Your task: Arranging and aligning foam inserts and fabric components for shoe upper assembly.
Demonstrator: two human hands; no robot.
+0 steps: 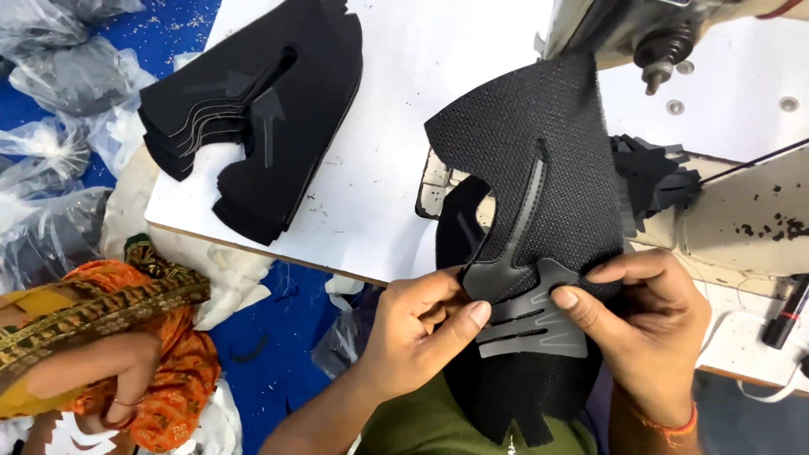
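Both hands grip a black mesh upper (539,168) held over the near edge of the white counter (396,109). The left hand (417,333) pinches its lower part, thumb on a grey overlay (527,320) with finger-like strips. The right hand (649,324) pinches the same overlay from the other side, thumb pressed on top. A grey strip runs up the mesh from the overlay. A stack of black uppers (253,109) lies on the counter's far left. A sewing machine (666,34) stands just behind the mesh. Another person's hand (93,366), in orange cloth, shows at lower left.
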